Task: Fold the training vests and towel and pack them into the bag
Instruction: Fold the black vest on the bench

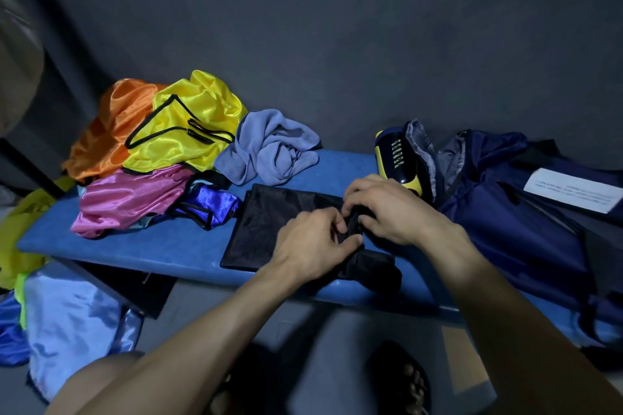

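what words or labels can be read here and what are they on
Bottle: white vertical lettering on its black band, too blurred to read.
White paper label on the navy bag: several lines of small print, too small to read.
No other text shows.

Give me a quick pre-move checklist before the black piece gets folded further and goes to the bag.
1. Both hands on the black vest: ok, left hand and right hand pinch its right end.
2. Black vest lying flat on the bench: ok on its left part; right end bunched.
3. Navy bag within reach: ok, lying on the bench beside the right hand.
4. Bag mouth open: cannot tell.
5. Remaining vests folded: not ok, yellow vest, orange vest and pink vest lie crumpled.
6. Towel folded: not ok, crumpled.
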{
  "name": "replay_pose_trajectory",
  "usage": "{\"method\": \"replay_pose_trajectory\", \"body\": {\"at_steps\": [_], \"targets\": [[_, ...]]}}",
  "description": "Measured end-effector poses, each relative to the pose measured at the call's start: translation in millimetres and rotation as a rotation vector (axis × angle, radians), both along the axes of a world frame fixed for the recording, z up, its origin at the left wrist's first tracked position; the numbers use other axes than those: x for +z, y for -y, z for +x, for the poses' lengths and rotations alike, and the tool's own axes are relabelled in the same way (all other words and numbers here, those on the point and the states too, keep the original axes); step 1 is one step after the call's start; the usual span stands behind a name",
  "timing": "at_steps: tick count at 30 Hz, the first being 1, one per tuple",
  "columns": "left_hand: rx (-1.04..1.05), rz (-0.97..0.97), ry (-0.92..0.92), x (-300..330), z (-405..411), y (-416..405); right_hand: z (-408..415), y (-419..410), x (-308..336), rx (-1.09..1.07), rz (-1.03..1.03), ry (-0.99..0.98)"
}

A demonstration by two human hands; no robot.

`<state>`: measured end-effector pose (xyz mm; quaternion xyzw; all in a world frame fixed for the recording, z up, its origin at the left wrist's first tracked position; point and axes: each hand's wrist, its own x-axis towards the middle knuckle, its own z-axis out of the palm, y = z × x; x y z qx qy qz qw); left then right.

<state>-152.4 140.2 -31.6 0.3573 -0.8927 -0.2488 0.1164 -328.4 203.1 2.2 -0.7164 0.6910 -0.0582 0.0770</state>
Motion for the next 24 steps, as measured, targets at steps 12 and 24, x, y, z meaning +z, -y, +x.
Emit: {"method": "replay_pose_trajectory", "body": {"at_steps": [12,24], "targets": [[-0.063,-0.217,0.074,2.5,-6.2,-36.7,-4.5,-8.5,-12.9,-0.082,-0.158,0.001],[0.166,-0.184,-0.065,19.9,47.8,34.5,16.4,-51.4,1.1,-0.416,-0.216,0.042]]}}
